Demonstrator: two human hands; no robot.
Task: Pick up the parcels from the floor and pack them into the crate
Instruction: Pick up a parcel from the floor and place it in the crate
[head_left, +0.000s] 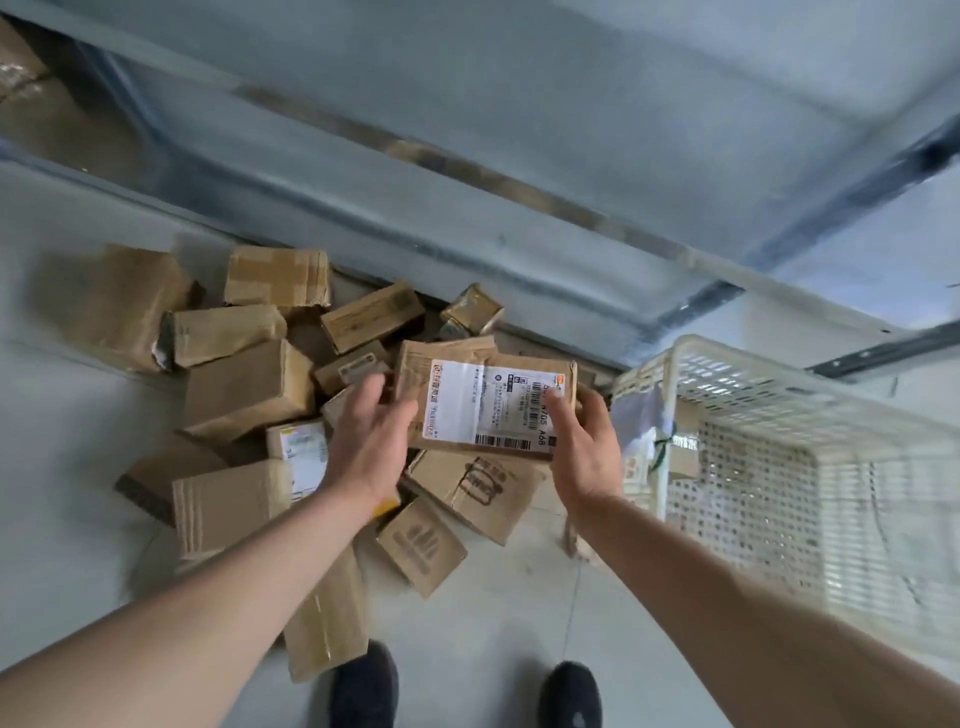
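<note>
A flat brown parcel (485, 397) with a white shipping label is held above the pile between both my hands. My left hand (366, 441) grips its left edge, thumb on top. Its right edge is held by my right hand (584, 452), with a finger on the label. Below lie several brown cardboard parcels (249, 387) heaped on the floor. The white perforated plastic crate (769, 441) stands to the right, and a few parcels show through its wall.
A grey metal shelf frame (467, 223) runs diagonally behind the pile. My two dark shoes (363, 686) stand at the bottom edge. Pale floor (67, 467) lies bare left of the heap.
</note>
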